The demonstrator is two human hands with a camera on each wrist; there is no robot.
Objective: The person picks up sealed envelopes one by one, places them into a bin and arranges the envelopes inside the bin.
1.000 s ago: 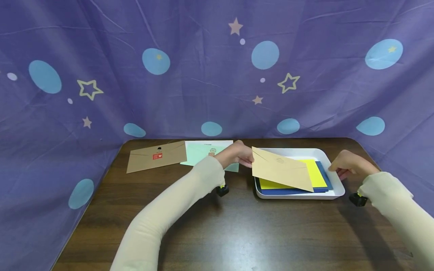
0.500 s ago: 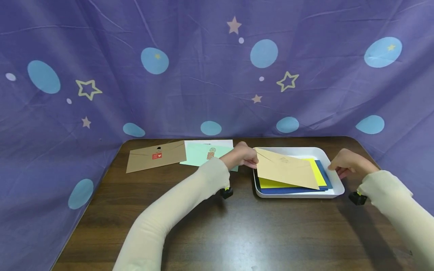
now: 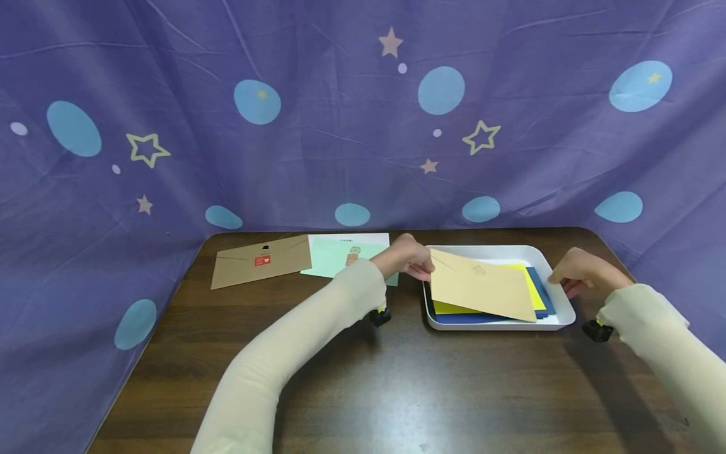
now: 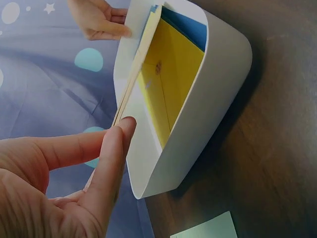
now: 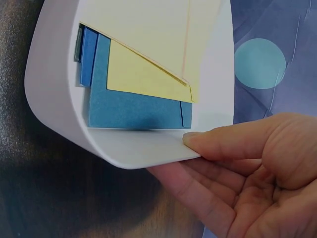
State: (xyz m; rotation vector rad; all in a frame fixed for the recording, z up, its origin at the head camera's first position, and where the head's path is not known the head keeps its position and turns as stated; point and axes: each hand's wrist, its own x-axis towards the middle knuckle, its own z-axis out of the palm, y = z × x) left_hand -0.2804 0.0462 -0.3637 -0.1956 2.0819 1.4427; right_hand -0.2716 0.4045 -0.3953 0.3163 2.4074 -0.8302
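My left hand (image 3: pixel 413 257) pinches the left end of a tan envelope (image 3: pixel 482 287) between thumb and fingers. The envelope slants over a white tray (image 3: pixel 566 312), its far corner low near the tray's front right side. Beneath it in the tray lie a yellow envelope (image 4: pixel 173 74) and blue envelopes (image 5: pixel 138 111), stacked and partly covered. In the left wrist view, the tan envelope appears nearly edge-on, raised at the pinched end. My right hand (image 3: pixel 578 271) holds the tray's right rim, thumb on the inner side and fingers underneath, as the right wrist view shows.
Left of the tray, a brown envelope (image 3: pixel 238 268) with a red sticker lies on the dark wooden table (image 3: pixel 351 391). Beside it a mint-green envelope (image 3: pixel 326 258) overlaps a white one (image 3: pixel 368 239). A purple patterned cloth (image 3: pixel 317 170) hangs behind the table's back edge.
My left hand has moved slightly right, carrying the tan envelope further over the tray so it covers more of the yellow one. The right hand stays on the rim.
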